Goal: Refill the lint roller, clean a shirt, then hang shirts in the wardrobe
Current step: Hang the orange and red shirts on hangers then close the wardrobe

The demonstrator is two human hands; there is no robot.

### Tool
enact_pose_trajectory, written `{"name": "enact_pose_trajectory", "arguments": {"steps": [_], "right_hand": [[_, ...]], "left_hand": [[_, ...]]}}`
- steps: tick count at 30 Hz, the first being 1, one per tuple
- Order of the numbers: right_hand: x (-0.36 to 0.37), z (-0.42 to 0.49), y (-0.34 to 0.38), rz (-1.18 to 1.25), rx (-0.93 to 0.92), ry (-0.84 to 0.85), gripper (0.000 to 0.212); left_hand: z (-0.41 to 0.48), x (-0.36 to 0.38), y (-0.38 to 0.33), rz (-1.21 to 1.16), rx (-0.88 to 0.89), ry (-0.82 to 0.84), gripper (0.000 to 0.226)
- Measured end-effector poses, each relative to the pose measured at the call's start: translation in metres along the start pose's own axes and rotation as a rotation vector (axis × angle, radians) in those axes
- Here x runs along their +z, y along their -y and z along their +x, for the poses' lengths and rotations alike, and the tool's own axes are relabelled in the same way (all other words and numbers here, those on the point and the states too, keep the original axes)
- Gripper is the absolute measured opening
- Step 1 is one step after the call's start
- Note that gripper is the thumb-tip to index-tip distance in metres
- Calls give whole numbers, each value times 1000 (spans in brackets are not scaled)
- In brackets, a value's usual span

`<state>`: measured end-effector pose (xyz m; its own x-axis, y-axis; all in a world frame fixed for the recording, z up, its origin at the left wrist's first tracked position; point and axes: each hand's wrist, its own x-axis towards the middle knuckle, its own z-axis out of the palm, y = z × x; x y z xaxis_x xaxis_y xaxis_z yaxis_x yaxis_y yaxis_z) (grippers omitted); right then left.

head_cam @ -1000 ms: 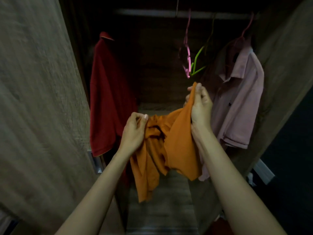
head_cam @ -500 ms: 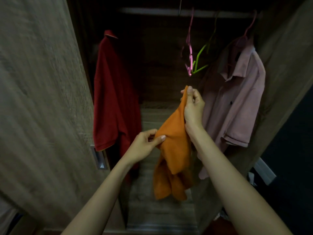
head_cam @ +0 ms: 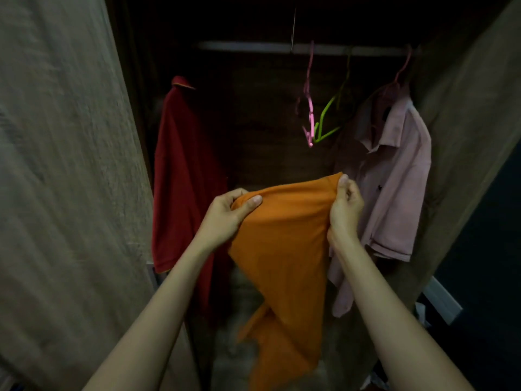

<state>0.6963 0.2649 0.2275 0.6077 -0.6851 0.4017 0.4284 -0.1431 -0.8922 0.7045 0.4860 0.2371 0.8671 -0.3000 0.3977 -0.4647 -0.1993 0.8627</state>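
An orange shirt (head_cam: 284, 249) hangs spread between both hands in front of the open wardrobe. My left hand (head_cam: 225, 215) pinches its upper left edge and my right hand (head_cam: 345, 207) grips its upper right corner, so the top edge is stretched and the rest drapes down. Behind it, an empty pink hanger (head_cam: 308, 108) and an empty green hanger (head_cam: 328, 117) dangle from the rail (head_cam: 245, 46).
A dark red shirt (head_cam: 183, 176) hangs at the left of the wardrobe and a pale pink shirt (head_cam: 392, 182) on a pink hanger at the right. Open wooden doors flank me, the left door (head_cam: 62, 165) and the right door (head_cam: 473, 114). The wardrobe floor lies below.
My left hand rose and took hold of the shirt's upper edge, and both hands pulled apart, so the bunched orange shirt now hangs spread out.
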Motion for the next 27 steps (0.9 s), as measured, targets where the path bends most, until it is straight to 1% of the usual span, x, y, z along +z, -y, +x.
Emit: {"name": "enact_pose_trajectory", "arguments": {"steps": [3, 7, 9, 11, 13, 15, 17, 18, 20, 22, 24, 27], "right_hand": [[-3, -3, 1, -12, -39, 7, 35], [-3, -9, -3, -28, -96, 27, 29], [-2, -10, -5, -50, -134, 18, 26], [-1, -12, -7, -61, -143, 17, 25], [0, -13, -8, -69, -151, 13, 24], [1, -13, -7, -74, -159, -9, 23], [1, -11, -4, -61, -150, -40, 23], [0, -10, -2, -51, -147, -54, 22], [-3, -9, 0, -46, -147, -75, 22], [-5, -8, 2, -50, -144, -86, 24], [-6, -6, 3, -49, -135, -87, 27], [-6, -5, 1, -55, -130, -52, 29]], "left_hand": [[4, -6, 3, 23, -13, -16, 30], [10, -10, 4, 67, -32, -69, 36], [14, -11, 0, 118, -69, -47, 42], [18, -11, -7, 194, -70, -32, 40], [21, -10, -13, 201, -35, -49, 37], [23, -9, -15, 149, 7, -57, 29], [24, -9, -14, 84, 90, -36, 6], [24, -10, -14, 69, 142, -15, 9], [23, -9, -15, 53, 217, 65, 24], [20, -7, -19, 16, 146, 193, 34], [17, -6, -24, -49, 11, 296, 40], [12, 0, -32, -207, -96, 331, 41]]}}
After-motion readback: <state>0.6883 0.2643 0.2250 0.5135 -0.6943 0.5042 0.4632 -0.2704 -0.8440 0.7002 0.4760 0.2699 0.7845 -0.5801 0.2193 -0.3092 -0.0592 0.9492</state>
